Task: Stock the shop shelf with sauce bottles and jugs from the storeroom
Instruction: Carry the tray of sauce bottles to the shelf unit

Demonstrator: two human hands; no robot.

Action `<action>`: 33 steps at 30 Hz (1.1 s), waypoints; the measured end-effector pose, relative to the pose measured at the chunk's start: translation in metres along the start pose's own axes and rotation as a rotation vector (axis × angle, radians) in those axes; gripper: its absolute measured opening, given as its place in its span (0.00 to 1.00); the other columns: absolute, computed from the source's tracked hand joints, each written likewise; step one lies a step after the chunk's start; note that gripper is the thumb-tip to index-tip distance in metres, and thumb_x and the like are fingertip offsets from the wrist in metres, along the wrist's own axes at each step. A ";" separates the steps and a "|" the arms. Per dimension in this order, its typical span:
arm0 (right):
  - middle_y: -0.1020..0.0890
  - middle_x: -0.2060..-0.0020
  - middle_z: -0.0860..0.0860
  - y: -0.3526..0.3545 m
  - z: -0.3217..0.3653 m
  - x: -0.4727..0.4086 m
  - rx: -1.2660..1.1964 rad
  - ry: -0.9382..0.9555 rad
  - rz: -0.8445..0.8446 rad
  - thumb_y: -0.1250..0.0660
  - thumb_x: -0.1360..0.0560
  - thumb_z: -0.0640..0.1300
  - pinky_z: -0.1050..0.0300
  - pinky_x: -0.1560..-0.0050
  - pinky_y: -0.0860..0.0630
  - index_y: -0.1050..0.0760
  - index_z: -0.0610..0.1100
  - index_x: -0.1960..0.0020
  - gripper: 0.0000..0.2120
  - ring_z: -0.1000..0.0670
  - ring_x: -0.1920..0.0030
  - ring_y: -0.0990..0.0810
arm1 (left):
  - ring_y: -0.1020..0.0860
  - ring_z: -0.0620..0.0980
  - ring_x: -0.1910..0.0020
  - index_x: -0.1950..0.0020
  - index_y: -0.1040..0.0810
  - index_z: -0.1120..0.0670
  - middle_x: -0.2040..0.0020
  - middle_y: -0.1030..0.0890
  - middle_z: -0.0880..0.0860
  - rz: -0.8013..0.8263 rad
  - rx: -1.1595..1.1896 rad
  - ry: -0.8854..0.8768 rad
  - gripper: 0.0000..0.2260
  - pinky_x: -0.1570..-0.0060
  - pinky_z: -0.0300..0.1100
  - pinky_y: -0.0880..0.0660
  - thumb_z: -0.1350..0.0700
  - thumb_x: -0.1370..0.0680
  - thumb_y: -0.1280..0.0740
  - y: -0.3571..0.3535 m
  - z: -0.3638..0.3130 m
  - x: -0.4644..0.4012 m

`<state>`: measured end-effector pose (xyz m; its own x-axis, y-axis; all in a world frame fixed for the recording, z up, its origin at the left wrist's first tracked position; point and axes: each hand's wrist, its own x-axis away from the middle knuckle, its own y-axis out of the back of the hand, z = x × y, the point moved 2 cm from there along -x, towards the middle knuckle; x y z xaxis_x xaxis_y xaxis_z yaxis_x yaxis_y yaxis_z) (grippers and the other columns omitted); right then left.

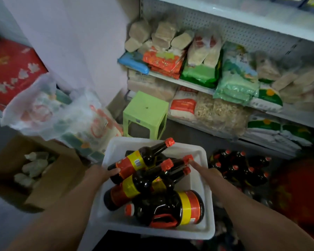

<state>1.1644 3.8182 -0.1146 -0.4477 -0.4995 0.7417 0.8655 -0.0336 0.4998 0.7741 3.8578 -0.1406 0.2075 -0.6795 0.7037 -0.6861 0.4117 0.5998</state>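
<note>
Everywhere, blurred red-and-yellow labels, unreadable.

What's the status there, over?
Left hand grips the white plastic tub; right hand on its far side, grip unclear. Dark sauce bottles with red caps and jug aboard. Green plastic stool ahead.

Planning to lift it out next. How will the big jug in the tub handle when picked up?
The jug looks full of dark sauce, so probably heavy; its red handle should help. It lies on its side in the white tub, with bottles leaning over it, so they may slide or roll once it moves. Its glossy surface could be slippery.
</note>
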 end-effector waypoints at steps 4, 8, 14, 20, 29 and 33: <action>0.25 0.33 0.39 -0.011 0.084 -0.046 -0.017 -0.041 -0.019 0.27 0.43 0.77 0.49 0.46 0.24 0.33 0.35 0.25 0.62 0.38 0.37 0.23 | 0.24 0.60 0.38 0.32 0.28 0.65 0.39 0.23 0.62 -0.007 -0.081 -0.014 0.38 0.41 0.49 0.26 0.36 0.28 0.28 0.048 -0.064 -0.079; 0.26 0.31 0.39 -0.020 0.165 -0.092 0.005 -0.084 -0.001 0.28 0.43 0.78 0.51 0.48 0.26 0.35 0.35 0.24 0.63 0.38 0.35 0.24 | 0.24 0.62 0.37 0.28 0.32 0.62 0.34 0.24 0.63 -0.052 -0.019 0.051 0.42 0.39 0.53 0.26 0.36 0.31 0.25 0.090 -0.119 -0.143; 0.23 0.35 0.40 -0.038 0.267 -0.189 0.048 -0.083 0.051 0.30 0.43 0.80 0.49 0.46 0.23 0.31 0.36 0.26 0.61 0.40 0.39 0.22 | 0.23 0.58 0.52 0.34 0.28 0.62 0.54 0.21 0.58 -0.130 -0.080 0.082 0.39 0.53 0.48 0.27 0.35 0.32 0.25 0.125 -0.183 -0.248; 0.21 0.41 0.41 -0.051 0.343 -0.262 0.100 -0.112 0.044 0.30 0.40 0.79 0.49 0.47 0.22 0.29 0.35 0.30 0.56 0.43 0.47 0.21 | 0.21 0.60 0.48 0.45 0.27 0.60 0.57 0.23 0.57 -0.108 -0.096 0.136 0.38 0.39 0.58 0.27 0.30 0.36 0.26 0.151 -0.233 -0.351; 0.25 0.35 0.40 -0.076 0.411 -0.346 0.181 -0.192 -0.033 0.35 0.36 0.79 0.50 0.39 0.26 0.36 0.33 0.25 0.59 0.40 0.34 0.24 | 0.22 0.59 0.49 0.41 0.25 0.62 0.50 0.21 0.57 0.009 -0.093 0.095 0.35 0.48 0.49 0.26 0.33 0.32 0.27 0.164 -0.294 -0.464; 0.22 0.40 0.40 -0.090 0.419 -0.378 0.212 -0.214 -0.044 0.37 0.35 0.80 0.52 0.44 0.24 0.31 0.33 0.30 0.55 0.41 0.40 0.21 | 0.20 0.61 0.51 0.43 0.23 0.62 0.51 0.18 0.60 0.010 -0.083 0.068 0.36 0.51 0.50 0.25 0.32 0.34 0.25 0.162 -0.303 -0.512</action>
<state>1.1618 4.3729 -0.2527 -0.5400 -0.3067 0.7838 0.7885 0.1414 0.5985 0.7682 4.4557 -0.2885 0.2494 -0.6338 0.7321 -0.6286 0.4692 0.6203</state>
